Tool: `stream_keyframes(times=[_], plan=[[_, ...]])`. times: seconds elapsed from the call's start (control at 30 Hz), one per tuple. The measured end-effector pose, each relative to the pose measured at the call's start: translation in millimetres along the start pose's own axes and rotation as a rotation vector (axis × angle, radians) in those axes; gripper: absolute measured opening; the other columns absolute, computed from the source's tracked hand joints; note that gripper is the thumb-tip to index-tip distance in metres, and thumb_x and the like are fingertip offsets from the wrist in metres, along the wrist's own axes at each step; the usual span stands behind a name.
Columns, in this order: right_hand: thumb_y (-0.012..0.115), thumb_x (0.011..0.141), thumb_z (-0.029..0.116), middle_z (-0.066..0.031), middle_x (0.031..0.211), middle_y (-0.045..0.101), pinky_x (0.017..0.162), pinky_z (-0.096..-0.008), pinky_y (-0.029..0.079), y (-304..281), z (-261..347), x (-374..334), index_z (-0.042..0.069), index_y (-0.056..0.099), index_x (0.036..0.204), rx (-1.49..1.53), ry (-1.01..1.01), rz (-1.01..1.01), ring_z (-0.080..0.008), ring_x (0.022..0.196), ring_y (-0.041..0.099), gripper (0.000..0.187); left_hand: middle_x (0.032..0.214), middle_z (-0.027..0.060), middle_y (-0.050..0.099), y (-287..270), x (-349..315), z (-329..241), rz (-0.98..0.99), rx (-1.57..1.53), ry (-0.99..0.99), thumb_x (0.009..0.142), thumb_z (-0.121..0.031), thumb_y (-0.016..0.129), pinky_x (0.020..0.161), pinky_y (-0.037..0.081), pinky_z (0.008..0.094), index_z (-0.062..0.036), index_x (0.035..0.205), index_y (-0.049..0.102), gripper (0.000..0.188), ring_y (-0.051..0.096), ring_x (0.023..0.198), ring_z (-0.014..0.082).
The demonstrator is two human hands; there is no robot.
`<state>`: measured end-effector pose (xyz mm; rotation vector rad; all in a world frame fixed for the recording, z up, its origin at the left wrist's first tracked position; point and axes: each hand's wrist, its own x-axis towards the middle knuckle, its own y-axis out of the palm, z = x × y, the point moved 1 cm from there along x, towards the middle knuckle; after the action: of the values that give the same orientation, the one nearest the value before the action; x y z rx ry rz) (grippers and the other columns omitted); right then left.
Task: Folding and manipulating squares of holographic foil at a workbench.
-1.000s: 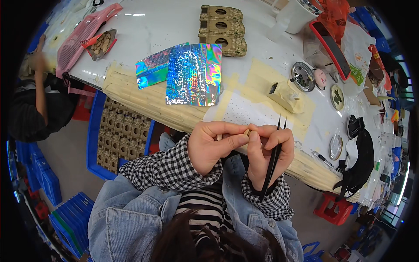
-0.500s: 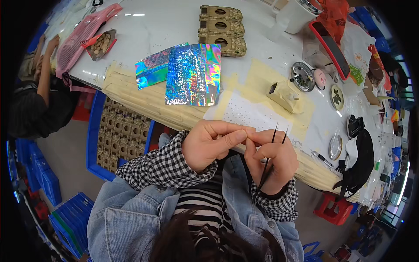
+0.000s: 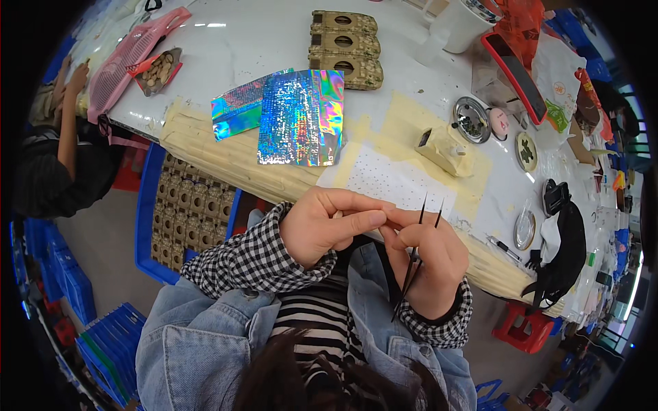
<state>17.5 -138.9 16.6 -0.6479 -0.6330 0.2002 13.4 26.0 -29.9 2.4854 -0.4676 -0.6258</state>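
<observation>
Over the table's front edge, my left hand [image 3: 315, 227] is closed in a pinch, thumb against forefinger. Its fingertips meet those of my right hand [image 3: 435, 264]; whatever lies between them is too small or hidden to name. Black tweezers [image 3: 414, 258] rest in my right hand, their two points apart and directed away from me. Just beyond my hands lies a white sheet with small dark dots [image 3: 384, 179], bordered by yellowish tape. A block wrapped in tape [image 3: 444, 152] stands behind it to the right. Shiny holographic sheets [image 3: 291, 116] overlap on the left.
Three camouflage-patterned cases [image 3: 344, 45] lie at the back. At right are a round metal dish [image 3: 471, 118], a red-edged phone [image 3: 514, 77], a white mug [image 3: 460, 29] and a black cloth item [image 3: 561, 257]. A blue crate [image 3: 145, 222] holds more cases; another person's arm [image 3: 68, 140] shows at far left.
My right hand has turned slightly, and the tweezers' points have shifted a little to the left. My fingertips still meet, with the left thumb lying flatter.
</observation>
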Motion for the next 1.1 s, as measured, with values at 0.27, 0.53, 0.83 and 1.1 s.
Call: stream_keyframes(times=[0.27, 0.53, 0.83, 1.1], plan=[[0.071, 0.064, -0.009, -0.01, 0.068, 0.059, 0.052, -0.0301, 0.045, 0, 0, 6, 0.003, 0.051, 0.065, 0.066, 0.029, -0.01, -0.0226, 0.061, 0.057, 0.024, 0.083, 0.0013, 0.064, 3, -1, 1, -0.003, -0.067, 0.029, 0.094, -0.015, 0.053, 0.044, 0.028, 0.0156, 0.0008, 0.111, 0.063, 0.025, 0.036, 0.051, 0.0002], [0.072, 0.063, -0.009, -0.0119, 0.078, 0.064, 0.054, -0.0287, 0.047, 13, -4, 3, 0.003, 0.05, 0.066, 0.047, -0.016, -0.123, -0.0231, 0.064, 0.059, 0.025, 0.074, -0.0029, 0.058, 11, -1, 3, -0.111, -0.012, 0.121, 0.097, -0.016, 0.047, 0.042, 0.025, 0.0157, 0.0011, 0.107, 0.063, 0.025, 0.033, 0.048, -0.0012], [0.071, 0.064, -0.008, -0.018, 0.09, 0.066, 0.064, -0.0318, 0.054, 20, -3, -5, 0.0, 0.052, 0.069, 0.06, -0.198, -0.144, -0.0292, 0.077, 0.063, 0.022, 0.072, -0.0036, 0.05, 8, 6, 9, 0.038, -0.402, 0.013, 0.101, -0.026, 0.035, 0.047, 0.031, 0.0171, -0.0034, 0.099, 0.055, 0.03, 0.037, 0.052, 0.0014], [0.074, 0.064, -0.003, -0.0163, 0.092, 0.067, 0.069, -0.0352, 0.052, 17, -6, -5, 0.001, 0.054, 0.071, 0.035, -0.291, -0.071, -0.0305, 0.09, 0.061, 0.021, 0.075, -0.0023, 0.051, 14, 11, 14, -0.047, -0.519, -0.075, 0.101, -0.03, 0.034, 0.048, 0.032, 0.0186, -0.0049, 0.098, 0.054, 0.032, 0.036, 0.055, 0.003]])
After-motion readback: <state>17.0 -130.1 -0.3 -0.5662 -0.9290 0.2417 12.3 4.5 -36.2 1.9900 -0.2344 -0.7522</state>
